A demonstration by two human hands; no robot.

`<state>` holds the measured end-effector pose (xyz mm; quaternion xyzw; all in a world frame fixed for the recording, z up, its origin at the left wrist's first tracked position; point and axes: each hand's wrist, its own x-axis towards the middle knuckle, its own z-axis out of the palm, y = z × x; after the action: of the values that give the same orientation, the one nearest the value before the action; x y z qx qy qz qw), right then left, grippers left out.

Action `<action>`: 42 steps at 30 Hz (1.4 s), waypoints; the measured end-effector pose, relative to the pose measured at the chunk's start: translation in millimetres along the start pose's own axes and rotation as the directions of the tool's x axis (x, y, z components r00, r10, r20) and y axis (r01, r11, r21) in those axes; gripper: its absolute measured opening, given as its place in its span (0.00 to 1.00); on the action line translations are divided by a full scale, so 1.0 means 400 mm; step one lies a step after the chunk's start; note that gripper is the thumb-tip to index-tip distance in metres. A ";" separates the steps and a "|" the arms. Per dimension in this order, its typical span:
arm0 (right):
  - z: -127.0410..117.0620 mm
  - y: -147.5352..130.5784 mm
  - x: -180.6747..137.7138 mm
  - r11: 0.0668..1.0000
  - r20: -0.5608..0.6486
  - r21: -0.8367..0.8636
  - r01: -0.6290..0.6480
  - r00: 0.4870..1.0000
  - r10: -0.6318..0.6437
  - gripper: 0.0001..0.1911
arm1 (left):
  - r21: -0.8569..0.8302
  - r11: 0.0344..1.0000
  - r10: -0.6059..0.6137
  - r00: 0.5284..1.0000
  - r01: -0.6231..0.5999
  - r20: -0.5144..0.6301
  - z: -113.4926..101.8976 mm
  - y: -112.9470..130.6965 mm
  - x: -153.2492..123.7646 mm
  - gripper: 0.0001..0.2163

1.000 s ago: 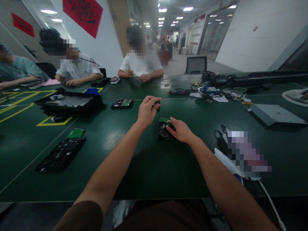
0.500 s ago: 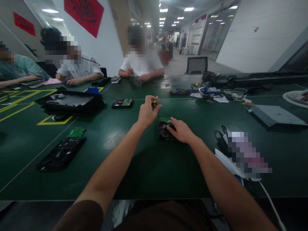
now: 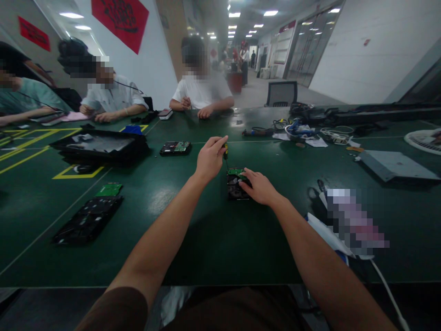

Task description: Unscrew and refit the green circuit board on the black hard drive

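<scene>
My left hand (image 3: 210, 158) holds a small screwdriver (image 3: 226, 151) with a black and yellow handle, its fingers closed about the handle's top. The thin shaft points down to the far left corner of a hard drive (image 3: 234, 189), by its green circuit board (image 3: 235, 171). Whether the tip sits in a screw is too small to tell. My right hand (image 3: 261, 187) grips the drive from its right side, with fingertips on the circuit board and the thumb over the dark casing, hiding the drive's right part.
More hard drives lie to the left, one black drive (image 3: 87, 220) beside a loose green board (image 3: 109, 189), another drive (image 3: 175, 147) farther back. A black tray (image 3: 103, 145) stands behind. Cables (image 3: 299, 131) and a grey metal box (image 3: 399, 165) are on the right. People sit opposite.
My left fingers have shifted on the screwdriver: the thumb has drawn in and the handle now shows upright to the right of the hand. My right hand and the hard drive are unmoved.
</scene>
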<state>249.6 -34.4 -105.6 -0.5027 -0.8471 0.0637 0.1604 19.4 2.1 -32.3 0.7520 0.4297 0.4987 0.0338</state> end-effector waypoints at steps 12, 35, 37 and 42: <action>-0.001 0.000 0.000 1.000 0.012 0.024 -0.009 1.000 0.009 0.30 | 0.017 0.988 -0.153 0.988 0.154 -0.032 0.004 0.005 -0.009 0.15; -0.001 0.000 -0.001 1.000 -0.004 0.020 0.010 1.000 -0.010 0.31 | -0.181 0.983 0.012 0.995 0.007 0.102 0.006 0.011 0.000 0.19; -0.001 -0.002 -0.002 1.000 -0.007 0.020 0.011 1.000 -0.011 0.30 | -0.270 0.960 -0.040 0.991 0.072 0.124 0.009 0.018 -0.001 0.15; -0.003 -0.003 -0.002 1.000 -0.006 0.020 -0.002 1.000 0.002 0.29 | -0.427 0.878 -0.157 0.973 0.217 0.170 0.016 0.011 0.001 0.08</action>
<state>249.2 -35.9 -104.4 -0.5022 -0.8453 0.0708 0.1681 27.3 2.0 -33.2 0.7103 0.3726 0.5275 0.2798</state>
